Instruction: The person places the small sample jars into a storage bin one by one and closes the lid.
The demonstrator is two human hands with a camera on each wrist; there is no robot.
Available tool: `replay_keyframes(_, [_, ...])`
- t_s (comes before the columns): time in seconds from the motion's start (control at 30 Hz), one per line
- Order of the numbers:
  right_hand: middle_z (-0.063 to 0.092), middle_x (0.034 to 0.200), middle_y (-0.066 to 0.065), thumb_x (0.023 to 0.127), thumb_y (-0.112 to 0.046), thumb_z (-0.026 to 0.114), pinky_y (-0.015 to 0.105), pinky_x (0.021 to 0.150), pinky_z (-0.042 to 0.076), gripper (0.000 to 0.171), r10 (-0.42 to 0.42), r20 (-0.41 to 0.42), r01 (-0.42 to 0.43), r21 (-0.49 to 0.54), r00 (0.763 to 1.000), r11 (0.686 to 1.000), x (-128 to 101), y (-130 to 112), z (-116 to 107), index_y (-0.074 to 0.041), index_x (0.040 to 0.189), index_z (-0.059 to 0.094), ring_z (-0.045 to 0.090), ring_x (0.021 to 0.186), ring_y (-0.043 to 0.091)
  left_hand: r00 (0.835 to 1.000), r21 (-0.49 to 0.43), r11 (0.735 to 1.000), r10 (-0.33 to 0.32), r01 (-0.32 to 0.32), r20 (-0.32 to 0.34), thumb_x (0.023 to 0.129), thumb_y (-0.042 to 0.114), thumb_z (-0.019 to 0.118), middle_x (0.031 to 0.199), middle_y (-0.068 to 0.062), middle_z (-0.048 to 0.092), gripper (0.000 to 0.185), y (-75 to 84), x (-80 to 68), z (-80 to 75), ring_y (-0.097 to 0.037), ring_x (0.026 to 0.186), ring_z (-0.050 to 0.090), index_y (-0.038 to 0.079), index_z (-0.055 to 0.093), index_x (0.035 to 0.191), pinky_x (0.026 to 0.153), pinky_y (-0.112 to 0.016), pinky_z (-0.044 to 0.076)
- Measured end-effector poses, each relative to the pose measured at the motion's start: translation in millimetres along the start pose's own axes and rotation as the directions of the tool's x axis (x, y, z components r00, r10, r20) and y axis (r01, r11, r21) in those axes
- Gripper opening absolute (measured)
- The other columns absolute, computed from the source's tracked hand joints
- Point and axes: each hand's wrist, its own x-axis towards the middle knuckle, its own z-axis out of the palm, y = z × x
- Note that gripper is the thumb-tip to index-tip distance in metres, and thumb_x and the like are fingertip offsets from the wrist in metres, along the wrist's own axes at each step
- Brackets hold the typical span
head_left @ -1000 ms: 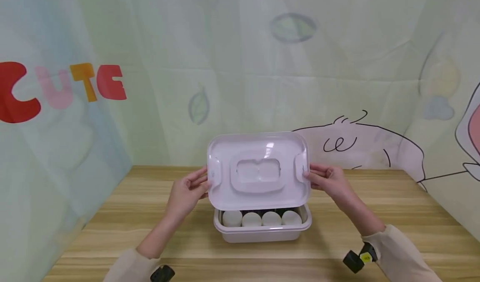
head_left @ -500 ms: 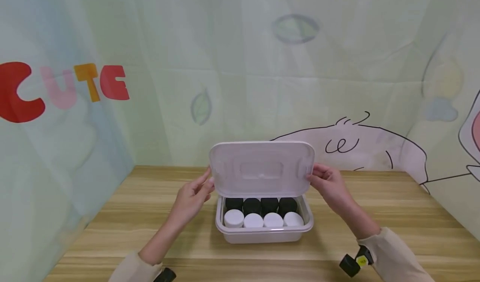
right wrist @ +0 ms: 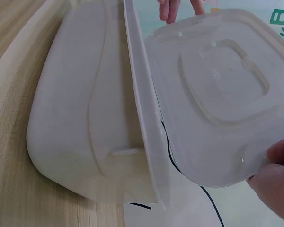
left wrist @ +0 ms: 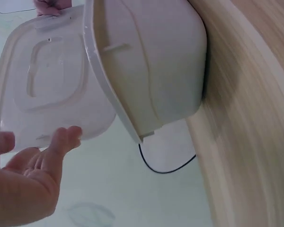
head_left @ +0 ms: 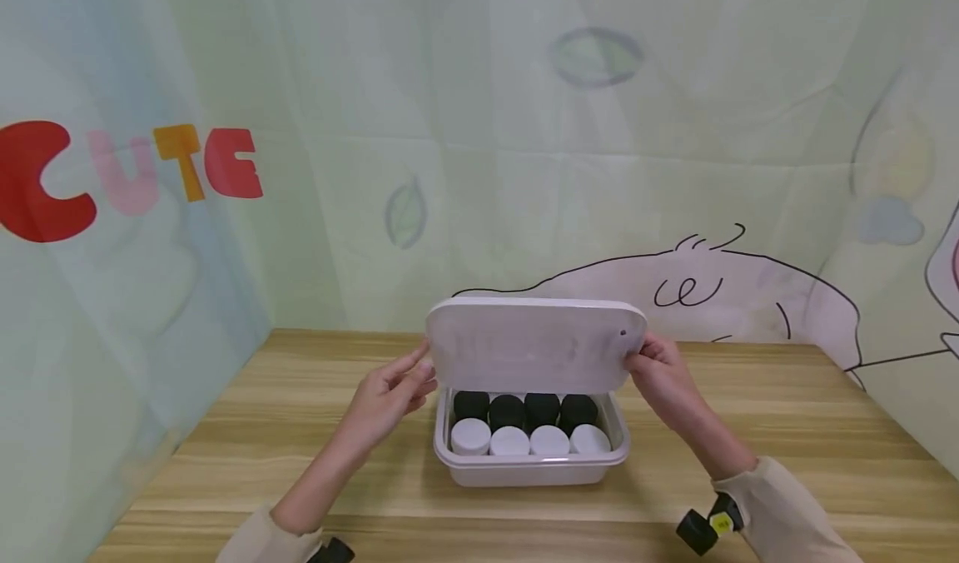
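Note:
A white plastic box (head_left: 524,473) stands on the table, its top uncovered. Inside, several round white caps (head_left: 549,440) form the front row and several round black pieces (head_left: 507,411) the back row. Behind and above them hangs the box's white lid (head_left: 528,346), tilted, its lower edge overlapping the box's back rim. My right hand (head_left: 665,376) pinches the lid's right end between thumb and fingers. At the left end, the fairly straight fingers of my left hand (head_left: 382,401) touch the edge, thumb apart from them. The left wrist view shows the lid's recessed middle (left wrist: 52,71).
The wood-grain table (head_left: 315,430) runs back to a hanging printed cloth (head_left: 479,130) with coloured letters and a cartoon outline. Cloth also hangs along the left and right sides. A black wrist device (head_left: 708,528) sits at the right sleeve.
The lid's upper edge has come down and tipped toward me, so its face looks narrower. The black back row has come into view. Both hands stay at the lid's ends.

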Motion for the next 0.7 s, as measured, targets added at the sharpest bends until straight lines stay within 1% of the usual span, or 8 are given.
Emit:
replay_keyframes(0.07, [0.058,0.081,-0.011,0.08,0.013,0.04,0.018,0.072,0.042,0.028,-0.007,-0.014,0.005,-0.086,1.0,0.996,-0.5,-0.6,-1.8,0.003,0.092,0.063,0.048,0.078,0.005,0.999,-0.082,0.996,-0.042,0.042,-0.001,0.096,0.022,0.045,0.122,-0.027,0.052,0.042,1.1,0.2,1.0,-0.032,0.105,0.058,-0.001,0.045,0.132,0.082,-0.032,0.05])
replay_keyframes(0.17, [0.066,0.089,-0.005,0.085,0.01,0.042,0.017,0.074,0.042,0.026,-0.049,0.026,0.053,-0.192,0.998,0.98,-0.5,-1.3,-3.8,0.011,0.101,0.062,0.054,0.082,0.002,0.994,-0.224,0.969,-0.11,0.104,-0.014,0.096,0.022,0.045,0.117,-0.026,0.055,0.04,1.6,1.7,2.6,-0.026,0.1,0.061,-0.007,0.05,0.124,0.08,-0.029,0.05])
replay_keyframes(0.23, [0.067,0.103,0.002,0.09,0.005,0.043,0.016,0.082,0.043,0.027,-0.091,0.08,0.107,-0.223,0.993,0.969,-0.3,-1.3,-4.1,0.008,0.109,0.062,0.058,0.095,0.001,0.988,-0.323,0.936,-0.152,0.14,-0.013,0.095,0.022,0.048,0.108,-0.021,0.062,0.035,1.2,3.0,3.0,-0.019,0.094,0.064,-0.005,0.056,0.115,0.079,-0.027,0.051])
replay_keyframes(0.3, [0.059,0.121,0.004,0.093,0.001,0.044,0.017,0.093,0.037,0.027,-0.154,0.141,0.183,-0.222,0.978,0.958,0.4,-0.1,-4.0,0.006,0.115,0.059,0.049,0.115,0.003,0.983,-0.412,0.895,-0.186,0.168,-0.002,0.093,0.02,0.052,0.097,-0.014,0.068,0.024,0.5,4.0,2.6,-0.012,0.086,0.066,-0.001,0.062,0.102,0.075,-0.024,0.051])
replay_keyframes(0.43, [0.057,0.122,0.007,0.092,-0.001,0.048,0.019,0.101,0.028,0.026,-0.242,0.194,0.29,-0.279,0.951,0.915,-0.1,4.5,-4.1,0.005,0.115,0.059,0.04,0.126,0.008,0.977,-0.521,0.829,-0.206,0.205,0.056,0.091,0.009,0.054,0.084,-0.001,0.069,0.012,-1.4,5.1,0.7,-0.007,0.078,0.065,0.004,0.065,0.094,0.071,-0.019,0.051])
replay_keyframes(0.5, [0.055,0.125,0.009,0.09,0.0,0.05,0.029,0.104,0.027,0.028,-0.255,0.202,0.311,-0.337,0.946,0.889,-1.2,6.3,-4.5,0.003,0.117,0.058,0.037,0.129,0.012,0.975,-0.536,0.816,-0.211,0.218,0.075,0.09,0.004,0.053,0.085,0.0,0.068,0.017,-2.2,5.7,0.5,-0.006,0.077,0.065,-0.001,0.062,0.104,0.071,-0.018,0.051])
replay_keyframes(0.6, [0.047,0.132,0.016,0.088,0.002,0.052,0.047,0.103,0.026,0.034,-0.236,0.194,0.297,-0.412,0.952,0.861,-2.5,7.8,-5.6,0.002,0.122,0.055,0.032,0.131,0.024,0.973,-0.526,0.819,-0.218,0.228,0.083,0.088,0.0,0.054,0.088,0.0,0.067,0.033,-2.8,6.8,0.6,-0.007,0.078,0.065,-0.008,0.052,0.12,0.072,-0.018,0.051])
replay_keyframes(0.7, [0.039,0.137,0.022,0.088,0.005,0.051,0.056,0.1,0.026,0.037,-0.199,0.173,0.257,-0.447,0.965,0.857,-3.2,7.7,-7.4,0.003,0.125,0.052,0.031,0.129,0.037,0.973,-0.515,0.826,-0.218,0.228,0.081,0.086,-0.002,0.055,0.091,-0.001,0.067,0.038,-3.4,7.4,0.4,-0.008,0.08,0.065,-0.01,0.048,0.123,0.073,-0.02,0.051])
